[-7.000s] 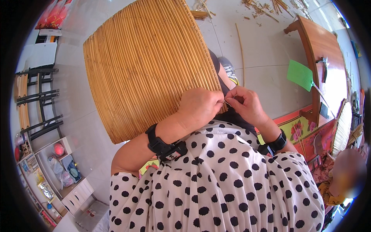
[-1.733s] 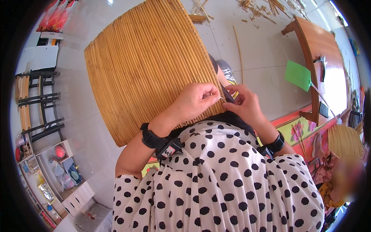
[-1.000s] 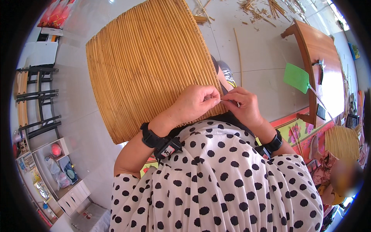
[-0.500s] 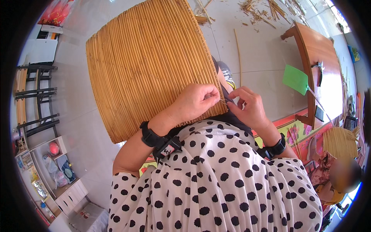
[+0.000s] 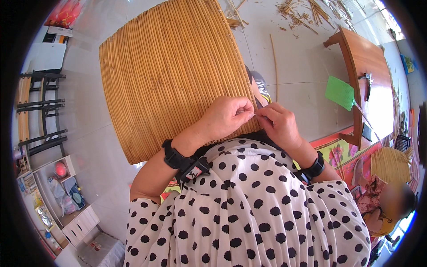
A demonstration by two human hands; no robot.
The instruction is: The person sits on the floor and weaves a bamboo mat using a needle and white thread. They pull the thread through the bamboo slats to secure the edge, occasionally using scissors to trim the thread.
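Along the right edge of the reed mat (image 5: 173,75), pale thread (image 5: 255,115) is pinched by left hand (image 5: 229,115) and right hand (image 5: 281,126).
Reeds are pointed away from the body, overlapped mainly by the left.

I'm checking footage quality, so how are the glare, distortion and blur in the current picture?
In the head view, glare whitens part of the wooden table; straight edges bend near the rim; another person's head is blurred; the reed mat looks sharp.

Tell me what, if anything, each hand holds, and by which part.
The left hand and right hand appear to pinch a thin white strand at the right edge of the reed mat; which part of it is too small to tell.
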